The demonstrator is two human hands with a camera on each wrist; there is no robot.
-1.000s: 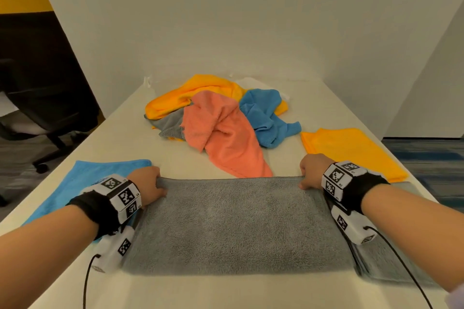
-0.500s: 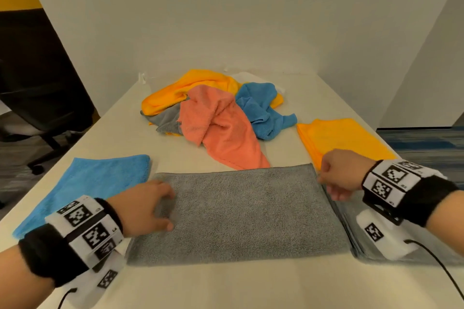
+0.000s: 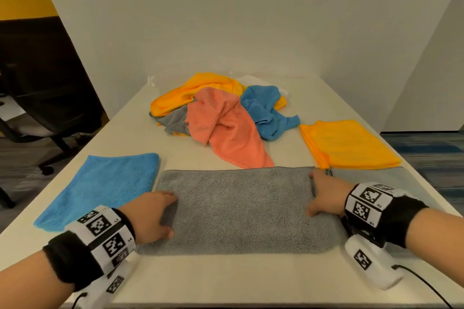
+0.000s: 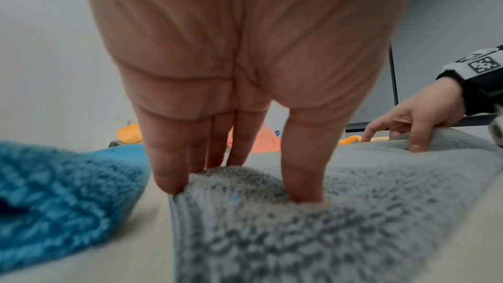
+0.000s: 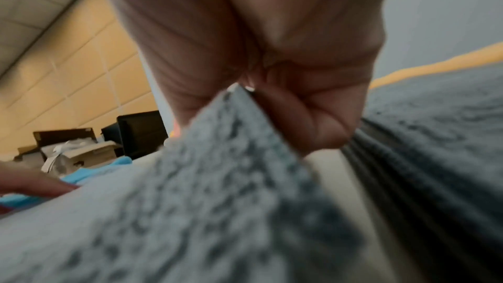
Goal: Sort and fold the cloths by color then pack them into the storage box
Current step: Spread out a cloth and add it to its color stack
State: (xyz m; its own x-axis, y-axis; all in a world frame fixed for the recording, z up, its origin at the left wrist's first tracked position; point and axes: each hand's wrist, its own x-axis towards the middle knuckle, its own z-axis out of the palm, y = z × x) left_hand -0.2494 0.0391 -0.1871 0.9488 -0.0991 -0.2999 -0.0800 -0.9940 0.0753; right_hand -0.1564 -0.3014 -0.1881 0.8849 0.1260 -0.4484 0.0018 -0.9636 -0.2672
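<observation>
Grey cloth (image 3: pixel 241 208) lies folded into a long rectangle at the near middle of the white table (image 3: pixel 226 281); left hand (image 3: pixel 148 216) sits on its left end; left wrist view shows thumb on top and fingers (image 4: pixel 168 171) tucked at the edge, pinching the short end, which is lifted slightly off the table; right hand (image 3: pixel 326 193) is at the right end; right wrist view shows curled fingers (image 5: pixel 313 119) gripping the raised right edge of the cloth; both hands closed on the same cloth, one per end.

Folded blue cloth (image 3: pixel 100 188) lies flat just left of the grey one, apart from it; folded yellow cloth (image 3: pixel 349 143) lies on the right side, farther back; second grey folded stack (image 3: pixel 391 178) sits just right of the held cloth, under the right wrist, its front edge touching the yellow one.

Unsorted pile (image 3: pixel 221 113) is at mid-table behind the grey cloth: yellow, coral, blue and a bit of grey tangled together; coral cloth (image 3: pixel 231 133) drapes forward, its tip reaching the grey cloth's far edge.

Storage box: cannot tell where it is; office chair (image 3: pixel 45 118) stands off the table's left side.
</observation>
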